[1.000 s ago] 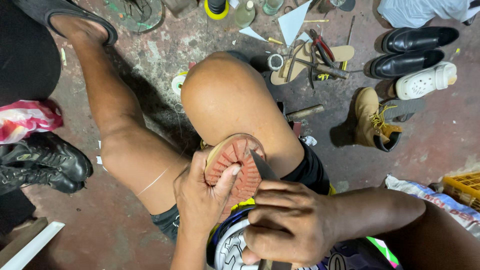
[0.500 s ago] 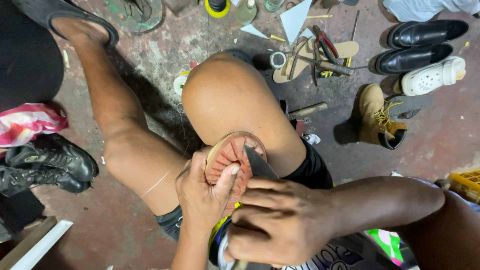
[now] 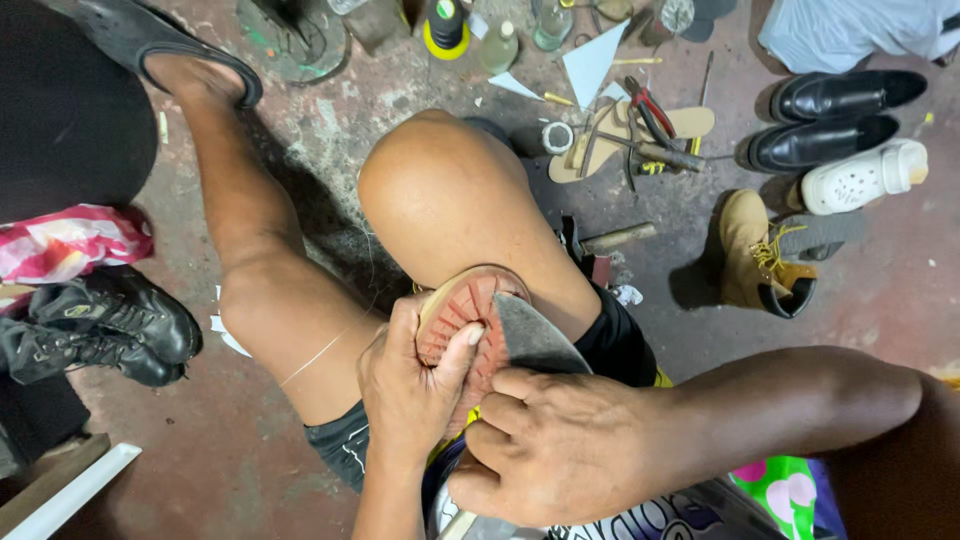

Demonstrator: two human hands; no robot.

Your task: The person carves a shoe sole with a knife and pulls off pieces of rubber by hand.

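Left hand [image 3: 412, 385] is clamped on a shoe sole [image 3: 462, 318], reddish and lugged, tread side up. The thumb lies across the tread; the fingers wrap the left edge. The sole rests against the inner side of the raised right knee [image 3: 445, 195], its toe end pointing toward the knee.

Right hand [image 3: 555, 450] is closed around a flat grey blade [image 3: 530, 335]; the handle is hidden inside the fist. The blade lies on the right edge of the sole, touching it. The two hands sit close together, thumb of the left just beside the blade.

Surroundings, all on the stained concrete floor [image 3: 350, 90]:
- Tan boot [image 3: 755, 255] on its side, right of the knee, well apart from the hands.
- Pair of black dress shoes [image 3: 825, 115] and a white clog [image 3: 865, 175] at upper right.
- Pliers [image 3: 650, 110] with red handles lying on a tan insole [image 3: 690, 122], above the knee.
- Black lace-up boots [image 3: 100, 325] at far left, beside a pink cloth [image 3: 60, 245].
- Left foot in a black sandal [image 3: 165, 50] at upper left.
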